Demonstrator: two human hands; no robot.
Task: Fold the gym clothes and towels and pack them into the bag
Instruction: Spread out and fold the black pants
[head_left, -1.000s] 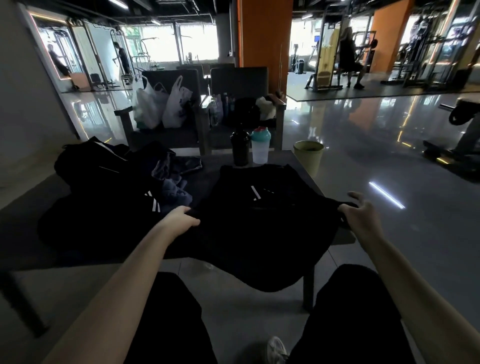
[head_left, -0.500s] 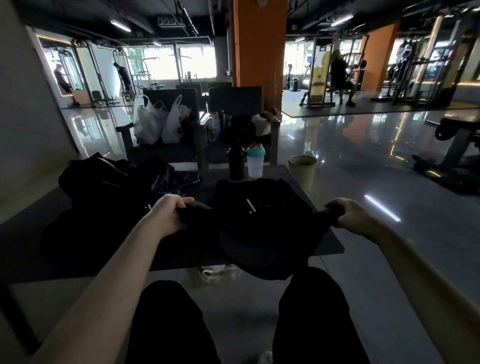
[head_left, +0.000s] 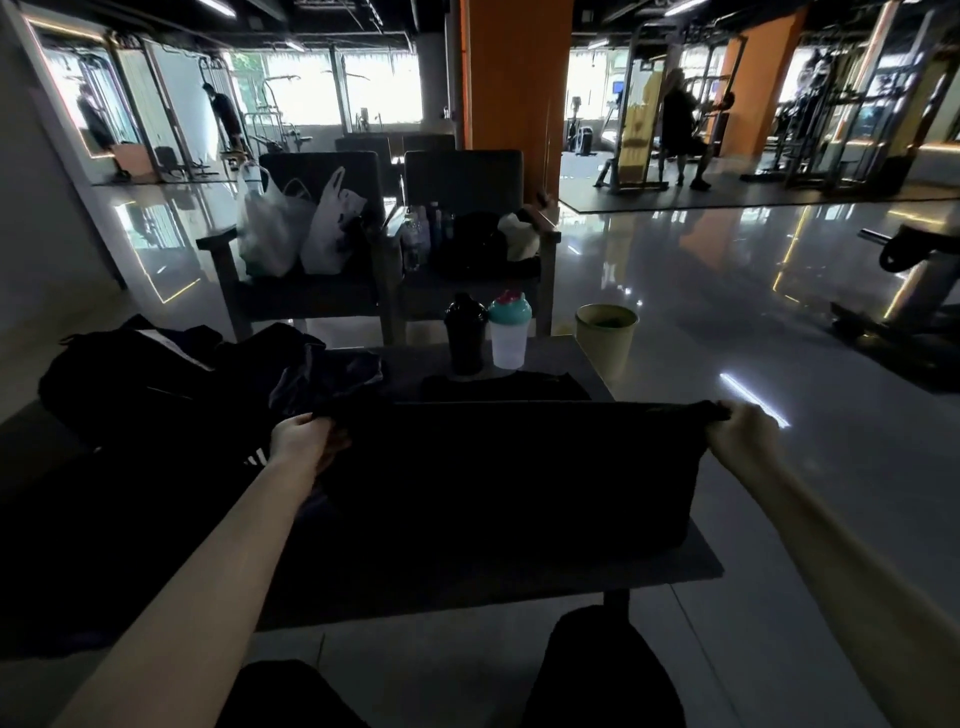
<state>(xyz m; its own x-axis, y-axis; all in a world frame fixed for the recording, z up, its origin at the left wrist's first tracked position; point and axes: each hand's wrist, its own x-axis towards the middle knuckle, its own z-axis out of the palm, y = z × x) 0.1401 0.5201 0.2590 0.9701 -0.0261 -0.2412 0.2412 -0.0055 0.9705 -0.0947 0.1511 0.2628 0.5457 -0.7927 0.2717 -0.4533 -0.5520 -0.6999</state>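
A black garment (head_left: 511, 467) is stretched flat and taut over the low dark table (head_left: 696, 564). My left hand (head_left: 301, 441) grips its upper left corner and my right hand (head_left: 740, 434) grips its upper right corner. Its far part (head_left: 504, 387) lies on the table just beyond the raised edge. A black gym bag (head_left: 130, 364) sits at the table's far left, with dark clothes (head_left: 317, 371) heaped beside it and more dark cloth with white stripes (head_left: 254, 457) by my left wrist.
A black shaker bottle (head_left: 465, 335) and a clear one with a teal lid (head_left: 510, 332) stand at the table's far edge. A yellow-green bin (head_left: 605, 338) is on the floor to the right. Two chairs (head_left: 462, 182) with plastic bags (head_left: 296, 223) stand behind.
My hands lifted the garment's near edge off the table's front, moved apart and pulled it into a straight taut fold line. The hanging part no longer drapes toward my knees.
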